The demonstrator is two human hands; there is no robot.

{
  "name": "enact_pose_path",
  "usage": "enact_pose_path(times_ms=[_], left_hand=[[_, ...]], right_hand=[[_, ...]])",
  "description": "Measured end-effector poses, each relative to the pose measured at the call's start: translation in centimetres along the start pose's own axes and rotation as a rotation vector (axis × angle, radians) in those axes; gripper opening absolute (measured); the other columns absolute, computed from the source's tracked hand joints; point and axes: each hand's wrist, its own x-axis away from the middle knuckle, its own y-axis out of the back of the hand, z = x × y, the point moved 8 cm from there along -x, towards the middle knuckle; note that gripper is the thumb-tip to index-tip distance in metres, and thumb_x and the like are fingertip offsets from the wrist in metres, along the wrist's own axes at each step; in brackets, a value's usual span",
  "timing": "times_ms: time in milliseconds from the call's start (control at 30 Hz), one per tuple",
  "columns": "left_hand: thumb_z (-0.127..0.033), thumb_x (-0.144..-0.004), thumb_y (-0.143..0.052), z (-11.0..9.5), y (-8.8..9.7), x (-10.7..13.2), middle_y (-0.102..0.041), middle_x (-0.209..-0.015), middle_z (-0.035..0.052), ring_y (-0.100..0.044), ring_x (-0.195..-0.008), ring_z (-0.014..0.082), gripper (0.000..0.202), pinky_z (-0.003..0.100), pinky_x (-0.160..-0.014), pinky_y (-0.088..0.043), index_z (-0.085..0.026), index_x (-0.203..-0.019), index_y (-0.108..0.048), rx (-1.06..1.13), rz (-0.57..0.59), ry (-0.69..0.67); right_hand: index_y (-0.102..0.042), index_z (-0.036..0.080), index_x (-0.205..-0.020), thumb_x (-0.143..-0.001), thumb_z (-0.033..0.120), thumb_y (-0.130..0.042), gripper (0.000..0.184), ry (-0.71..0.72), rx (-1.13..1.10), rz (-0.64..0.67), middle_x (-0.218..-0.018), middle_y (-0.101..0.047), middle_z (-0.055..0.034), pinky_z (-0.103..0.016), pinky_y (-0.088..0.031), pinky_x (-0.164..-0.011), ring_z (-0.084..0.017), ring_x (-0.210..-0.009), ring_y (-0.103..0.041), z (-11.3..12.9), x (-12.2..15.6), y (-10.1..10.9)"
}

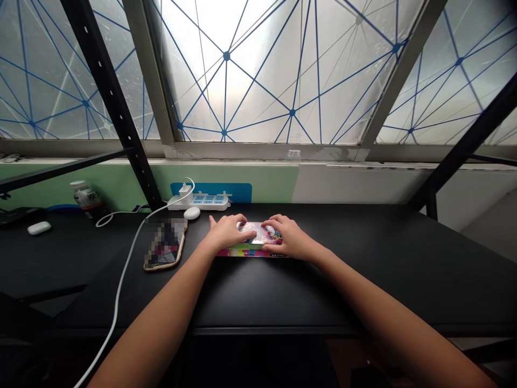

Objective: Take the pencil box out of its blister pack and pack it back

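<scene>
From where I stand, a smooth black desktop [262,293] comes first, then a small, flat, glossy pink-and-green printed box [260,238] lying between the person's hands. The bare left hand [227,233] lays its thumb on top, grip unclear; the bare right hand [294,238] grasps the right end. They seem to be steadying it; shifting it would call for even pressure.

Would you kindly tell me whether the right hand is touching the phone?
No, the right hand is on the colourful box, and the phone lies apart.

The phone [166,243] lies left of the box [251,251], power strip [208,203] behind.
</scene>
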Motion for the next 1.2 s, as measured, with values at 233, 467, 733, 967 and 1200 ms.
enact_pose_path(times_ms=[233, 467, 733, 967, 1200], left_hand=[[-0.032, -0.088, -0.046, -0.3, 0.4, 0.2, -0.075, -0.111, 0.0043, -0.065, -0.107, 0.0301, 0.027, 0.052, -0.103, -0.037, -0.028, -0.102, -0.069, -0.033, -0.095, 0.017], [-0.031, -0.093, -0.041, 0.0, 1.1, 0.3, -0.076, -0.095, 0.0028, -0.069, -0.091, 0.0263, 0.028, 0.035, -0.081, -0.046, -0.029, -0.093, -0.069, 0.016, -0.179, 0.021], [-0.028, -0.100, -0.027, 1.7, 4.0, 0.2, -0.074, -0.090, 0.0053, -0.069, -0.083, 0.0230, 0.033, 0.031, -0.073, -0.048, -0.023, -0.090, -0.058, 0.119, -0.449, 0.038], [-0.039, -0.102, -0.035, 0.2, 4.7, 0.7, -0.073, -0.095, 0.0056, -0.068, -0.091, 0.0236, 0.033, 0.034, -0.083, -0.049, -0.023, -0.093, -0.062, 0.086, -0.510, -0.131], [-0.055, -0.077, -0.075, -1.8, 3.8, 1.1, -0.061, -0.137, 0.0087, -0.051, -0.129, 0.0336, 0.069, 0.057, -0.115, -0.020, -0.028, -0.136, -0.052, -0.042, -0.415, -0.290]], right_hand=[[-0.058, 0.026, -0.128, -0.076, 0.060, -0.073, 0.064, 0.006, -0.010, 0.030, -0.129, -0.059, -0.0126, -0.050, -0.041, -0.101, -0.033, -0.116, -0.055, -0.6, 0.1, 0.1], [-0.055, 0.024, -0.133, -0.072, 0.063, -0.075, 0.075, 0.000, 0.018, 0.037, -0.124, -0.063, -0.0133, -0.047, -0.047, -0.093, -0.033, -0.110, -0.059, -1.3, 0.2, 0.4], [-0.049, 0.026, -0.136, -0.069, 0.054, -0.081, 0.079, 0.084, 0.124, -0.138, -0.129, -0.058, -0.0132, -0.052, -0.043, -0.096, -0.035, -0.115, -0.054, 0.0, 0.1, 1.6], [-0.043, 0.024, -0.140, -0.072, 0.049, -0.080, 0.082, 0.157, 0.206, -0.243, -0.132, -0.053, -0.0150, -0.052, -0.038, -0.104, -0.035, -0.121, -0.049, 0.9, 0.2, 2.2], [-0.037, 0.023, -0.144, -0.075, 0.051, -0.078, 0.085, 0.193, 0.288, -0.302, -0.132, -0.052, -0.0159, -0.052, -0.039, -0.103, -0.036, -0.121, -0.048, 1.3, 0.2, 2.3]])
